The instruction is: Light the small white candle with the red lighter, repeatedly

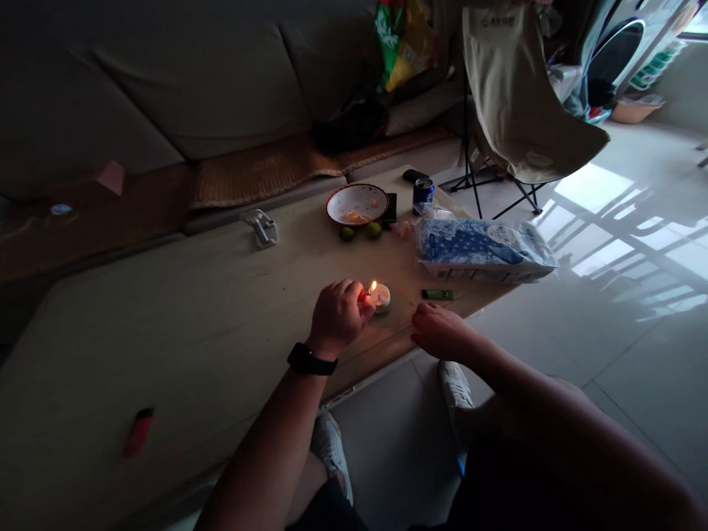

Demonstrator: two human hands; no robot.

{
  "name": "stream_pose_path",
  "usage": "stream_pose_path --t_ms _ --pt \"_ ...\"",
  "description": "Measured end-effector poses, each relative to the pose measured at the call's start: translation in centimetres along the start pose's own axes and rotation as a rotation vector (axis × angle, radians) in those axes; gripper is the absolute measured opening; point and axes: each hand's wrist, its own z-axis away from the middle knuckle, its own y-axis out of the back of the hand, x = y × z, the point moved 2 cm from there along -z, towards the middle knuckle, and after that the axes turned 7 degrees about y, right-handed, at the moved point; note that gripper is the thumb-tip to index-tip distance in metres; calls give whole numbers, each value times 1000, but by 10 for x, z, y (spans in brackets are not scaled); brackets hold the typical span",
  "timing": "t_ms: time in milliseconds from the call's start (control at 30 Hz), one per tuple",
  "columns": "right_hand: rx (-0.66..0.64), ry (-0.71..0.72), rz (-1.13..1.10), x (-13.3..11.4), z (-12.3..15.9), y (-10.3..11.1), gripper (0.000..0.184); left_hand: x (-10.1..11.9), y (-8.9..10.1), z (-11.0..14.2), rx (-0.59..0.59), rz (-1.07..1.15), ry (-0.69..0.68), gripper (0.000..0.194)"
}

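Right now we have our left hand [338, 313] at about eight o'clock from a small white candle [383, 298], close to the near edge of the long surface [210, 317]. A black watch [311, 360] sits on that wrist. The fingers curl snugly around a red lighter [362, 296], of which only a bit of one end shows, and a small flame [373, 285] burns just past that end, at the candle's ten o'clock rim. Our right hand [439, 330] is at four o'clock from the candle, apart from it, with the fingers bent in towards the palm; whether they pinch anything, we can't make out. Just beyond them, at the candle's three o'clock, we see a flat green item [436, 294], and a thin pale stick [408, 296] lies between it and the candle.

Towards twelve o'clock we find two green fruits [374, 231] in front of a red-rimmed plate [354, 195] with orange pieces [357, 217] on it. A blue can [423, 192] stands at one o'clock, and a blue-and-white plastic pack [481, 247] lies at two. At ten o'clock is a grey stand [262, 229]; at eight, well apart, lies a black-topped lighter [138, 434], red and slightly blurred. Past the surface, we have a folding chair [520, 103] at one o'clock and a sofa [210, 88] at eleven.
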Motion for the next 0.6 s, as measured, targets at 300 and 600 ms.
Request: stream_pose_path --t_ms 300,600 --pt "38 14 14 0 0 0 22 5 0 -1 -39 -66 5 24" --pt "41 -5 -10 -1 1 1 25 6 -1 -1 -45 -72 -1 25"
